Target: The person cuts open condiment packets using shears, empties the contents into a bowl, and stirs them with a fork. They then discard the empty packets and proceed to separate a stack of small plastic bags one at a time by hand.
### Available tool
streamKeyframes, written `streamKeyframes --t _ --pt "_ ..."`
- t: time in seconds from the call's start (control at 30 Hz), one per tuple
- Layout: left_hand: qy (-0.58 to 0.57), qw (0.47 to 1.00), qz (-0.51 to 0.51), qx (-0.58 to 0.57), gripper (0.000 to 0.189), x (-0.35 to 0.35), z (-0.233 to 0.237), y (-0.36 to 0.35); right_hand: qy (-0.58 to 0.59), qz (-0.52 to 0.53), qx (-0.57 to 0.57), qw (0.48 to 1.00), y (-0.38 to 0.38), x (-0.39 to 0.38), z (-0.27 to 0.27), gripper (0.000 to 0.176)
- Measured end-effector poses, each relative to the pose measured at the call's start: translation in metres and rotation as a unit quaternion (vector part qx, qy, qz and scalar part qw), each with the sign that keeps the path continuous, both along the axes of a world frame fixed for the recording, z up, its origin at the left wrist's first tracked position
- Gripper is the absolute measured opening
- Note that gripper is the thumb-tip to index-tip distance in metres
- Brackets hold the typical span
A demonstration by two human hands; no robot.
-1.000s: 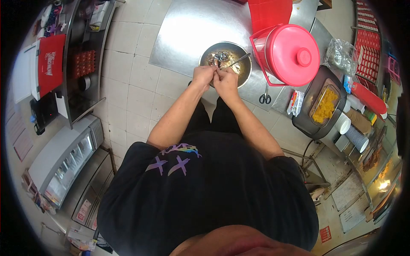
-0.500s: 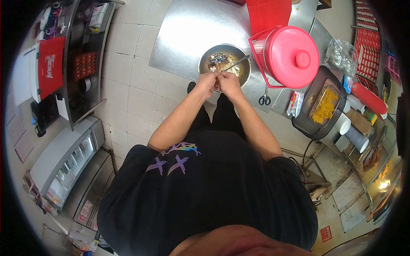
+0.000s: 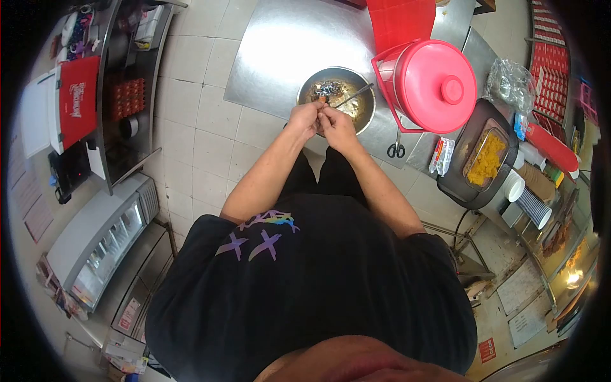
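A round metal bowl (image 3: 365, 118) stands at the front edge of the steel table (image 3: 273, 57), with dark pieces and a pale yellowish mixture inside. A spoon or similar utensil (image 3: 354, 95) leans in it, its handle over the right rim. My left hand (image 3: 305, 119) and my right hand (image 3: 337, 127) meet above the bowl's near rim, fingers closed together. Between the fingertips shows a small orange-brown piece (image 3: 322, 99); its lower part is hidden by the fingers.
Right of the bowl stands a large red-lidded container (image 3: 436, 86). Black-handled scissors (image 3: 396, 150) and a small packet (image 3: 442, 156) lie nearby. Farther right are a dark pan with a tray of yellow food (image 3: 487, 159) and stacked cups (image 3: 533, 209). Shelving (image 3: 130, 95) stands at the left.
My hands have shifted slightly left and the fingers have changed position. An orange-brown piece now shows at the fingertips. The view has moved slightly.
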State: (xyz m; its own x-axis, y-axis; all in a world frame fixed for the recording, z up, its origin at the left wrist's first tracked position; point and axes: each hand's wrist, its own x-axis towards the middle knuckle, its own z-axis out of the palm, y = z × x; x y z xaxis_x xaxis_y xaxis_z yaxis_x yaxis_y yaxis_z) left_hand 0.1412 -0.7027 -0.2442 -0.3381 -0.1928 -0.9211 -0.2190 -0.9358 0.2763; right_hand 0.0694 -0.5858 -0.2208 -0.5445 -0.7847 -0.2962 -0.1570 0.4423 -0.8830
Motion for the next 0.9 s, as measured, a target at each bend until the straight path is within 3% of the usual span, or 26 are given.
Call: streamKeyframes --t 0.07,0.2,0.27,0.4,0.5,0.57,0.67,0.77,0.9 --pt "0.011 1.0 0.011 -0.001 0.013 0.0 -0.004 0.0 0.043 0.032 -0.079 0.995 0.0 -0.003 0.001 0.017" --pt "0.004 0.999 0.031 -0.004 0.013 -0.002 0.004 0.001 0.018 0.022 -0.07 0.997 -0.003 -0.002 0.009 0.015" --pt "0.007 0.999 0.03 -0.007 0.012 -0.003 0.008 0.002 -0.021 -0.015 0.016 1.0 -0.005 0.002 0.006 0.018" --pt "-0.013 1.0 0.003 -0.024 0.013 -0.001 0.012 0.005 -0.033 -0.045 0.042 0.998 -0.01 0.008 0.007 0.022" --pt "-0.035 0.998 -0.042 -0.042 0.015 0.005 0.008 0.009 0.024 -0.029 0.082 0.996 -0.009 0.009 0.011 0.022" --pt "-0.052 0.995 -0.068 -0.053 0.016 0.008 0.001 0.009 0.143 0.016 0.072 0.987 -0.007 0.008 0.009 0.02" --pt "-0.048 0.996 -0.065 -0.036 0.014 0.015 -0.025 0.007 0.181 0.069 0.07 0.979 -0.006 0.005 0.017 0.02" --pt "-0.071 0.985 -0.12 -0.104 0.012 0.009 -0.003 0.004 0.206 0.108 0.121 0.965 -0.007 0.008 0.02 0.02" --pt "-0.085 0.987 -0.064 -0.123 0.01 -0.002 0.011 0.007 0.217 0.108 0.098 0.965 -0.007 0.013 0.02 0.021"
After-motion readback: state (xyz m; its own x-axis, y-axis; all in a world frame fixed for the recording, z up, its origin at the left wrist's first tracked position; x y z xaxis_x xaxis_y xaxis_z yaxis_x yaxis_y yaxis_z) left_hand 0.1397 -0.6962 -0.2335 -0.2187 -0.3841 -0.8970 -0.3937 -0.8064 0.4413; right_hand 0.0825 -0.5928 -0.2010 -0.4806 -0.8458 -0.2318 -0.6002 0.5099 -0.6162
